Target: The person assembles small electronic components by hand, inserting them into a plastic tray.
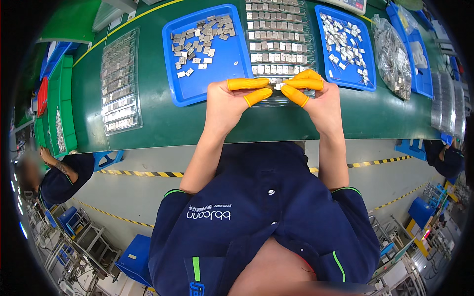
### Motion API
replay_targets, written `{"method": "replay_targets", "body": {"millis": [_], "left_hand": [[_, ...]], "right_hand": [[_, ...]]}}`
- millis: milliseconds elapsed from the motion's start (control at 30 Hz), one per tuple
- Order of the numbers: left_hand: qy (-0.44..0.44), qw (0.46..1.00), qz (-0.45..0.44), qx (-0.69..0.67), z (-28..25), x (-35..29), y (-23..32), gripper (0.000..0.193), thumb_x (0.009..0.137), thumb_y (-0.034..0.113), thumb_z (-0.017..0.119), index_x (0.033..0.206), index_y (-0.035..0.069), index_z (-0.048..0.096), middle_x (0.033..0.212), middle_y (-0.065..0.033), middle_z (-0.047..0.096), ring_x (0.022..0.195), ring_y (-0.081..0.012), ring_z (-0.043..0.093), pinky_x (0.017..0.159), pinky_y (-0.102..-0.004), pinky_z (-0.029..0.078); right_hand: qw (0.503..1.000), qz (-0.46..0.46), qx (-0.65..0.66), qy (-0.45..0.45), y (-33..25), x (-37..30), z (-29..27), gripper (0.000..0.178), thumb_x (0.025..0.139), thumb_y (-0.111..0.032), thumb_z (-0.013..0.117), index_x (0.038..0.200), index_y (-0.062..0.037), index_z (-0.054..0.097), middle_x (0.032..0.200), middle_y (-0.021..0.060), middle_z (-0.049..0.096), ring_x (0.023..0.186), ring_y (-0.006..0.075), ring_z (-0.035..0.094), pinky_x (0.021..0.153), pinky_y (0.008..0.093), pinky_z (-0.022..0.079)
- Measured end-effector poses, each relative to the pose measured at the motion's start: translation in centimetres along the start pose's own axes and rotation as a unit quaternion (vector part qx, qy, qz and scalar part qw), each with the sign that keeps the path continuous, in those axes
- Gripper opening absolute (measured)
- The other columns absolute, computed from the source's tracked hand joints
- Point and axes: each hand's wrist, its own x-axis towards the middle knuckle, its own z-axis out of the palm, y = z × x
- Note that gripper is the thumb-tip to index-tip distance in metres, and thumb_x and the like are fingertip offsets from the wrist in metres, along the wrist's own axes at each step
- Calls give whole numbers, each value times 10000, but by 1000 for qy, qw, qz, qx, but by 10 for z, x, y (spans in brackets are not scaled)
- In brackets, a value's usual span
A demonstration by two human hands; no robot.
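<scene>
My left hand (227,101) and my right hand (323,101) meet over the near end of a clear plastic tray (281,102), thumbs and forefingers in yellow finger cots. Between the right fingertips a small white connector (279,87) is pinched. The left thumb and forefinger close just beside it; what they grip is too small to make out. Rows of small grey and white blocks (276,47) fill the clear tray beyond my hands. To the left lies a blue tray (197,84) of loose grey metal pieces (202,39). A second blue tray (340,77) on the right holds white connectors (343,42).
Another filled clear tray (121,84) lies at the left of the green table (173,123). A plastic bag (392,56) of parts sits right of the trays, beside a blue bin (419,74). Green bins (61,106) line the left edge. Co-workers sit at both sides.
</scene>
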Motion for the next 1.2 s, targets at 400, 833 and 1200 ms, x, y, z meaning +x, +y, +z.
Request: {"method": "replay_targets", "body": {"millis": [400,833,1200], "left_hand": [[-96,994,-50,-13,2,-6,0,213,719,-28,680,928,-46,649,866,-103,655,762,-118,617,712,-219,506],[227,956,104,153,-65,7,4,222,739,-36,649,960,-18,647,924,-90,642,835,-141,603,769,-248,477],[210,826,104,512,-83,29,12,259,642,149,740,883,67,691,861,-156,633,740,-256,596,702,-326,481]], "right_hand": [[940,171,284,-75,15,-14,0,209,672,36,706,871,39,641,859,57,617,797,134,583,747,231,469],[905,-250,-333,82,32,-10,28,170,554,-76,740,708,-67,668,777,28,603,784,197,527,726,329,390],[887,-201,-311,277,28,2,-15,160,727,-107,678,886,-102,661,886,35,613,855,214,525,816,332,334]]}}
